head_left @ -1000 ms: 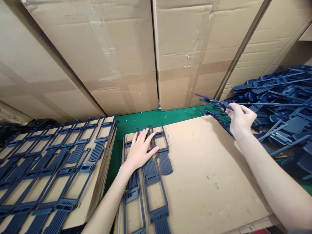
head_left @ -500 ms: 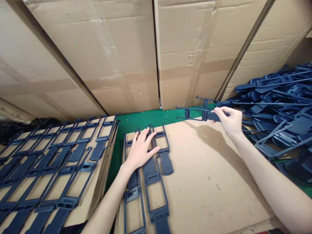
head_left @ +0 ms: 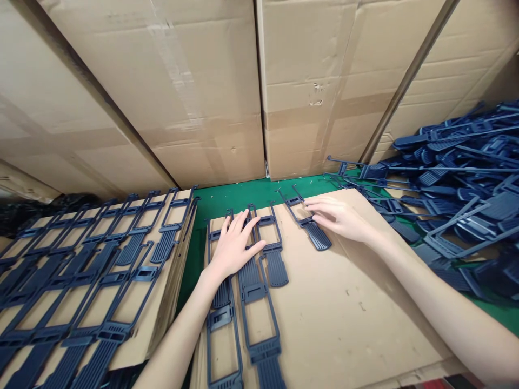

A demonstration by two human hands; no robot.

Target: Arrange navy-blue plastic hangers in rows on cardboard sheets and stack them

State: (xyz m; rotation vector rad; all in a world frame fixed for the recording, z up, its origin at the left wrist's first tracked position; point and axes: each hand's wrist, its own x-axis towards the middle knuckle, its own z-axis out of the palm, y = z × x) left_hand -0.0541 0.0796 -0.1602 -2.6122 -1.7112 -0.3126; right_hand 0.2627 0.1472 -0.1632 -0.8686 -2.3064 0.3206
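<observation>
Dark blue plastic frames with ribbed paddles [head_left: 259, 324] lie in columns on the left part of a cardboard sheet [head_left: 336, 313]. My left hand [head_left: 232, 246] rests over their upper ends, fingers spread, holding nothing up. To the right, my right hand [head_left: 334, 216] has its thumb and fingers at the right side of a single blue frame [head_left: 318, 236]. That frame sits tilted near the sheet's back edge, its prongs reaching the edge and its paddle toward me. A short frame [head_left: 277, 267] lies between the two hands.
A jumbled heap of blue frames [head_left: 466, 167] fills the right side. On the left, a second cardboard stack [head_left: 162, 302] carries rows of frames [head_left: 77, 265]. Large cardboard boxes [head_left: 211, 97] stand behind a green surface [head_left: 239, 193].
My right hand has moved left and toward me, bringing the blue frame from beside the heap down to the cardboard sheet. My left hand has stayed in place.
</observation>
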